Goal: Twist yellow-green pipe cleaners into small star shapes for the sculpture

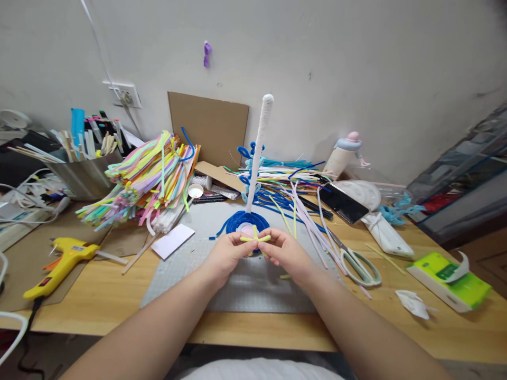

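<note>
My left hand and my right hand meet over the grey cutting mat. Between their fingertips they pinch short yellow pipe cleaners that cross in a star-like shape. Right behind lies a coiled blue pipe-cleaner base with a pale round centre, partly covered by my fingers. A white wrapped stick stands upright and slightly tilted at its back. Blue looped pipe-cleaner shapes show beside the stick.
A yellow hot glue gun and a thick bundle of coloured pipe cleaners lie left. Scissors, loose lilac strips, a phone and a tissue pack are right. Cardboard leans on the wall.
</note>
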Demonstrator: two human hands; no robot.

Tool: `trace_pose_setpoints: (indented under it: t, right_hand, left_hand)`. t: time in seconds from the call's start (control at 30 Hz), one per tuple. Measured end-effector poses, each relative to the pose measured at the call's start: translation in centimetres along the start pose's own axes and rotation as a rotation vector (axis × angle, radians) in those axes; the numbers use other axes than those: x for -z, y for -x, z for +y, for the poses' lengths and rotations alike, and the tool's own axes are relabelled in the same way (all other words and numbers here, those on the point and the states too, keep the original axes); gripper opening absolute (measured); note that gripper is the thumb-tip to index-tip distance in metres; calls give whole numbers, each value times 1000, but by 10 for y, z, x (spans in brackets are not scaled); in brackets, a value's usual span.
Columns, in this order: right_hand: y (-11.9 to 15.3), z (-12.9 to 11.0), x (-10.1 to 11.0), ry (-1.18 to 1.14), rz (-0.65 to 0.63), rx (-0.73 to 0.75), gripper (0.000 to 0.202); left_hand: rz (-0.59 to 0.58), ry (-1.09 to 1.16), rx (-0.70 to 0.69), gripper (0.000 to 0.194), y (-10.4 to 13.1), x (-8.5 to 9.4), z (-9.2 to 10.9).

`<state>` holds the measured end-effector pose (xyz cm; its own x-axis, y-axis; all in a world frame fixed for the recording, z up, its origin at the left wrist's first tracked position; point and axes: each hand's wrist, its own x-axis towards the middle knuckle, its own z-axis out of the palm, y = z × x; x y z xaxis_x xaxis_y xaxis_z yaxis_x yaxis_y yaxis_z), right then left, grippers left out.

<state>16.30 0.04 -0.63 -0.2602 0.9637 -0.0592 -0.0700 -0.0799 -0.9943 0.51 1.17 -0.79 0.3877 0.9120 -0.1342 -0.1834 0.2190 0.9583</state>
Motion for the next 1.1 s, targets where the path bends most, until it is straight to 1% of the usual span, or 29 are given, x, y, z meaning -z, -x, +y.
trace_pose_setpoints:
  t: [0.13,0.2,0.3,0.37,0.53,0.67,0.8,0.93,1.1]
  right_hand:
    - [2,-3,2,-127,-6,-64,31]
    - [2,-5,4,-176,-2,-95,29]
    - [3,-7,6,-213,-9,-137,25]
    - [4,-9,6,-236,-41,-165,24]
    - [7,-13,5,-335,-177,-216,19]
    - [7,-12,7,-318,-200,-211,18]
    - [7,-10,8,-291,-233,-198,18]
    - [8,-8,8,-291,-254,-202,19]
    - [10,-6,7,-300,-266,-236,20]
  left_hand:
    - [-62,3,41,32,0,1,-1]
    - [-76,9,31,33,-1,1,0]
    - [-26,20,-54,28,0,0,3]
    - [-8,23,-109,27,1,-2,6]
    - [-41,-10,-186,22,3,-6,7]
    - [-75,-71,-251,19,3,-5,5]
    - [-95,-108,-286,14,4,-4,6]
    - [-89,-121,-276,14,5,-6,9]
    - [-150,-126,-273,15,3,-3,10]
